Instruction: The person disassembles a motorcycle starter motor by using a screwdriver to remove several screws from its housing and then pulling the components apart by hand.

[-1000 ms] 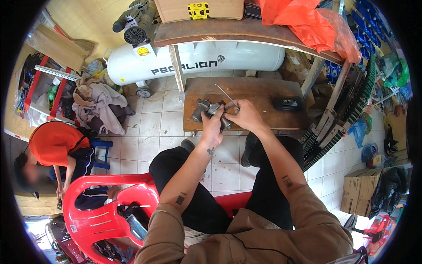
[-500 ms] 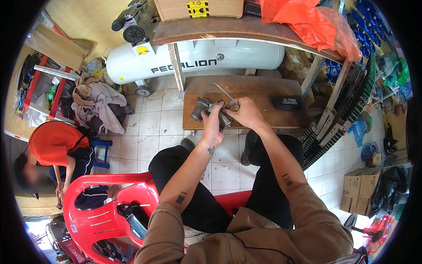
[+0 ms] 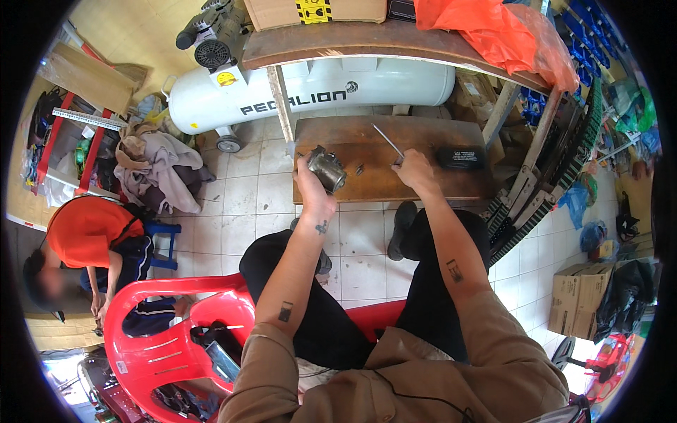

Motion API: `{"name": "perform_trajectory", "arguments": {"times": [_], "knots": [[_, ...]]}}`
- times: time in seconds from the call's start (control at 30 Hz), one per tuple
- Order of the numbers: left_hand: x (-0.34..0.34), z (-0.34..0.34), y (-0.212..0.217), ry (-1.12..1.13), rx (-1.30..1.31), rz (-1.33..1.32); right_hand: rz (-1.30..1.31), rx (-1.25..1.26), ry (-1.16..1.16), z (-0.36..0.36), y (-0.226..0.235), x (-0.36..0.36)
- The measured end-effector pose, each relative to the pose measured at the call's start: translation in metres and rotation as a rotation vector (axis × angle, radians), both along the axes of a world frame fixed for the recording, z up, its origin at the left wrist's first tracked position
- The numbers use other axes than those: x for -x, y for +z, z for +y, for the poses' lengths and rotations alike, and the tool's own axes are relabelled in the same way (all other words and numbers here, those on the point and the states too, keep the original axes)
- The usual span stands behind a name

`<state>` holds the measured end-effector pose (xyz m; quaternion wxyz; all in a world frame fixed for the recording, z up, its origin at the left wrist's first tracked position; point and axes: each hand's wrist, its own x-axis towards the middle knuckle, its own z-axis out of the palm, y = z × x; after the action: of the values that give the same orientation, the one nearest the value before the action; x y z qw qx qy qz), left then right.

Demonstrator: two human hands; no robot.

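My left hand is closed around a grey metal cylindrical part with a darker fitting at its upper end. It holds the part over the front left of a low brown wooden bench. My right hand grips a screwdriver, whose thin metal shaft points up and to the left; the fingers hide its handle. Between the two hands, a small dark piece lies on the bench, too small to name. A black case rests at the bench's right end.
Behind the bench stands a white air compressor tank under a wooden shelf. Black cable chains lean at the right. A red plastic chair is at my left, near a crouching person in orange.
My hands have moved apart. The left went left with the metal part, and the right moved right with the screwdriver. The small dark piece now shows on the bench between them.
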<state>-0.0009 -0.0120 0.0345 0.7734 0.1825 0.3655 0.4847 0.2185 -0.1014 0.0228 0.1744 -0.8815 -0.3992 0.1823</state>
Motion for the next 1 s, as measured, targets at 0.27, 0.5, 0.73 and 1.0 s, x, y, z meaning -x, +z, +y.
{"name": "perform_trajectory", "arguments": {"times": [0.27, 0.5, 0.73, 1.0], "knots": [[0.002, 0.0, -0.004, -0.013, -0.003, -0.024, -0.049, 0.018, -0.064, 0.002, -0.007, -0.009], [0.001, -0.002, 0.002, 0.023, 0.056, 0.024, -0.139, 0.095, -0.135, -0.009, 0.002, -0.04], [0.003, -0.001, -0.003, -0.03, 0.002, -0.021, -0.055, 0.103, -0.137, -0.006, -0.006, -0.038], [0.0, 0.0, -0.002, -0.009, 0.027, 0.004, -0.052, 0.17, -0.114, -0.003, -0.012, -0.032]]}}
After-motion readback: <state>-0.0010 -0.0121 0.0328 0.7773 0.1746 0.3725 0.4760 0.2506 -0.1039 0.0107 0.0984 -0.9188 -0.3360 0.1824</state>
